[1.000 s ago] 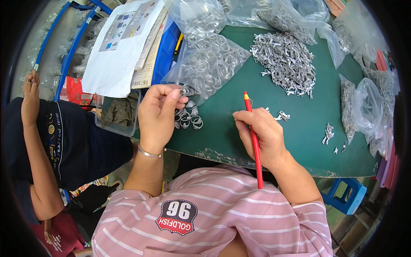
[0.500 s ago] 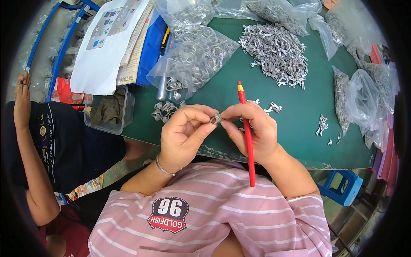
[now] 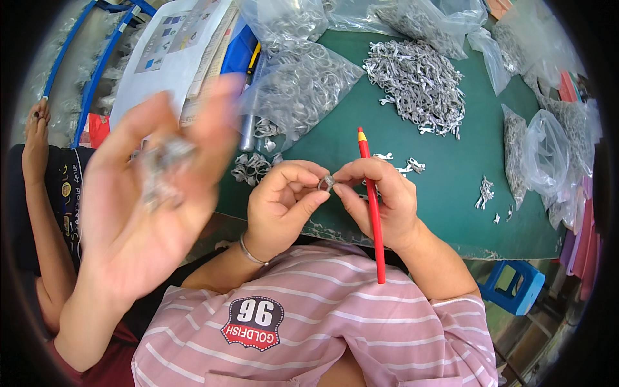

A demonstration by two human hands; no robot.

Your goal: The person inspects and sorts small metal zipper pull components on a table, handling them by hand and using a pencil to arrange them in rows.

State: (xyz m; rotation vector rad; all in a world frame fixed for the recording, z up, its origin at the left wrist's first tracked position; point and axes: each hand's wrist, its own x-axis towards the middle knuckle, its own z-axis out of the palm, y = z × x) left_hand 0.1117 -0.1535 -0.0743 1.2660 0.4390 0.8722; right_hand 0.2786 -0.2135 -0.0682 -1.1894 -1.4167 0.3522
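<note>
While the left hand pinches a silvery ring by one side, the right hand, carrying a red pencil, has fingertips at the other. Likely light, stiff, slick metal, best taken by its edges; finer detail is too small to read. Beyond, loose rings lie on the table, then a clear bag.

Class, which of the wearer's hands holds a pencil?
The right hand: the red pencil slants across it. The left hand pinches only the ring.
</note>
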